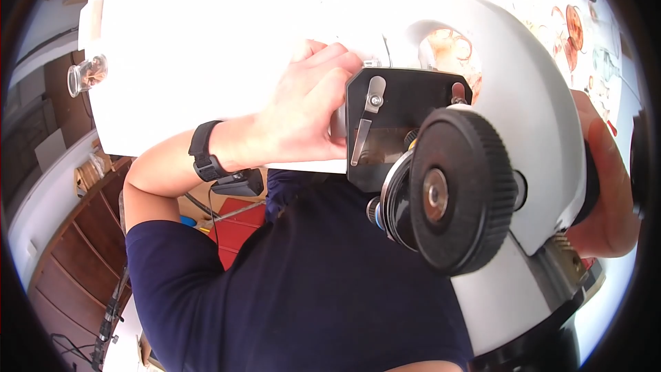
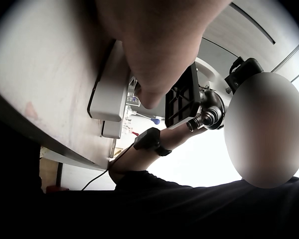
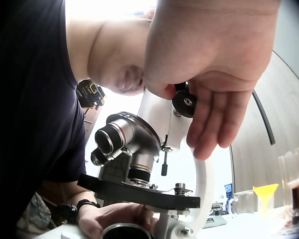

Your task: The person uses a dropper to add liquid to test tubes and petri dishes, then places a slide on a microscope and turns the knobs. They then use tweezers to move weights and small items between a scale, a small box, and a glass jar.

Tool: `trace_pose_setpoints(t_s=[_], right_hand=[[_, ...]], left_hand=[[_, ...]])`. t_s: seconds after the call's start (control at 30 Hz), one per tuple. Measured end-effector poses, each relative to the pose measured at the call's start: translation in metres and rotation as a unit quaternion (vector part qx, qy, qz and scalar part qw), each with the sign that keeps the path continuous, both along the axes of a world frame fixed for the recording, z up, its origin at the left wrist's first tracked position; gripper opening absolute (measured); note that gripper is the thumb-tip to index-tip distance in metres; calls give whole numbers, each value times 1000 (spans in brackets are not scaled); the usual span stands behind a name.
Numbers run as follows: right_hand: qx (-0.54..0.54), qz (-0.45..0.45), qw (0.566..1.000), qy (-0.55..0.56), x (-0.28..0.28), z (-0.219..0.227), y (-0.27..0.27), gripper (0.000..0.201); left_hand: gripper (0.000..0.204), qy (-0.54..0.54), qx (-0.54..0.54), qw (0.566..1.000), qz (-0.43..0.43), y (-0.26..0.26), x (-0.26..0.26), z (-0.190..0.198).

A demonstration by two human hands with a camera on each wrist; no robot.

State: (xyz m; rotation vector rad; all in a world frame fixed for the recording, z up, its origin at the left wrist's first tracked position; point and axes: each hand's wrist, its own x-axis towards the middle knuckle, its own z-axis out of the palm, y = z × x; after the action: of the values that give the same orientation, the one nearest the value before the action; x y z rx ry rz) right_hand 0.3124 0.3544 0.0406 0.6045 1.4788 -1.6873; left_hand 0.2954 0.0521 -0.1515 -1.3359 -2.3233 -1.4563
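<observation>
The right hand (image 3: 212, 55) has its grip around the black knob (image 3: 184, 104) of the microscope (image 1: 533, 83). The left hand (image 1: 303, 107) is at the black stage (image 1: 410, 93); its grip I cannot tell.

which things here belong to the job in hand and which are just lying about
Seem part of the job:
microscope
its black stage
black knob at the right hand

Seem just lying about:
glass jar
yellow funnel

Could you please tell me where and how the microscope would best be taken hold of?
Probably by its curved white arm, coming from the outer side, away from the black stage: it bows outward, leaving a gap inside that should let a grip close round.
</observation>
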Motion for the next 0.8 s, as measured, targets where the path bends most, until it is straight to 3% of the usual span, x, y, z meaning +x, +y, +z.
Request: trace_pose_setpoints(t_s=[0.8], right_hand=[[-7, -23, 999, 25, -2, -10, 7, 69]], left_hand=[[55, 3, 29, 1000, 3, 1, -1, 0]])
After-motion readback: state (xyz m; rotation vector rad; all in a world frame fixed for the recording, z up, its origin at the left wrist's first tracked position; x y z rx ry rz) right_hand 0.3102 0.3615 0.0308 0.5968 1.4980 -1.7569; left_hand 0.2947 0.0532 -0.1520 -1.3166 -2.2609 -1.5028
